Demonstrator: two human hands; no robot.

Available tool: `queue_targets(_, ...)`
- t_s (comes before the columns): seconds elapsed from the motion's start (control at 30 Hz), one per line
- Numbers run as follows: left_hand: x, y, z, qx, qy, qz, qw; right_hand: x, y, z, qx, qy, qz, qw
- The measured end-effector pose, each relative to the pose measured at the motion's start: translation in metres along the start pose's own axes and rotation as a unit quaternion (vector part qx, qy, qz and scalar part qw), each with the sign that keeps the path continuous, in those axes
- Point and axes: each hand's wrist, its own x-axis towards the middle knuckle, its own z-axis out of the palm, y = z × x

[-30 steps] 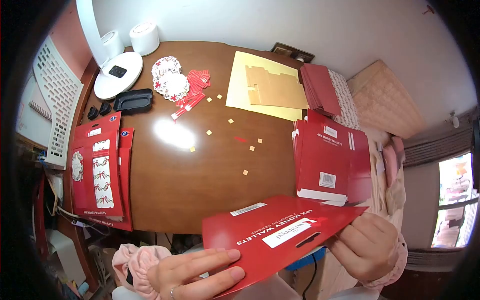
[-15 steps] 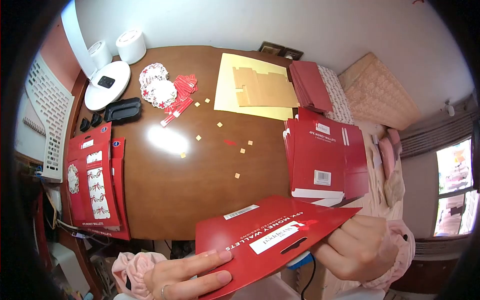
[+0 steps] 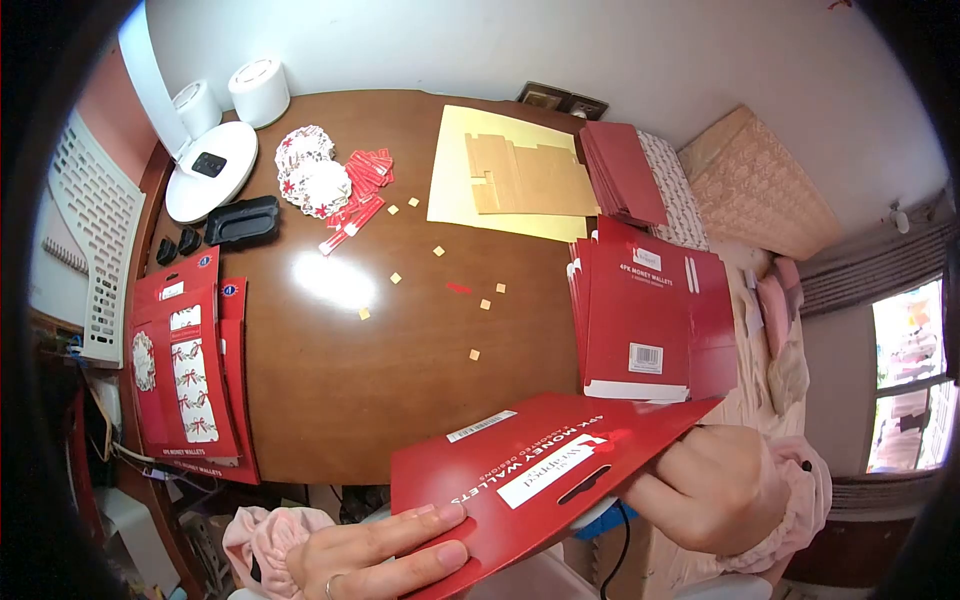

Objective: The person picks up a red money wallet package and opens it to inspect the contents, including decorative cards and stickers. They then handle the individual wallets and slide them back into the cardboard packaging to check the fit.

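Note:
A red cardboard money wallet package [image 3: 540, 450] is tilted over the table's near edge, its printed side up, with a white label and a hang slot. My left hand [image 3: 390, 545] grips its lower left part, fingers laid on top and the thumb out of sight. At the package's right edge is my right hand [image 3: 715, 490], bent at the wrist. Its fingers disappear under or inside the package, so what they do is hidden.
Red flat packages [image 3: 645, 310] are stacked at right, below dark red cards [image 3: 625, 170]. Finished-looking packs [image 3: 185, 370] lie left. Yellow sheets [image 3: 450, 170], round wreath cards [image 3: 315, 170], red strips [image 3: 365, 185], a black tray [image 3: 243, 220] and small yellow squares [image 3: 438, 251] are on the table.
My right hand has pushed further in at the package's right edge, and its fingers are now hidden. The left hand has barely moved, and the package tilts slightly differently.

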Motion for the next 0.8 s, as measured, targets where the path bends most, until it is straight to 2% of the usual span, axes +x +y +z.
queue_targets(0.07, 0.0, -0.002, 0.001, 0.01, 0.009, 0.007, 1.0, 0.002, 0.003, -0.003, 0.083, 0.011, 0.011, 0.996)
queue_targets(0.8, -0.001, 0.004, -0.001, 0.004, -0.015, -0.022, 1.0, 0.005, -0.004, -0.005, 0.041, 0.018, 0.013, 0.999)
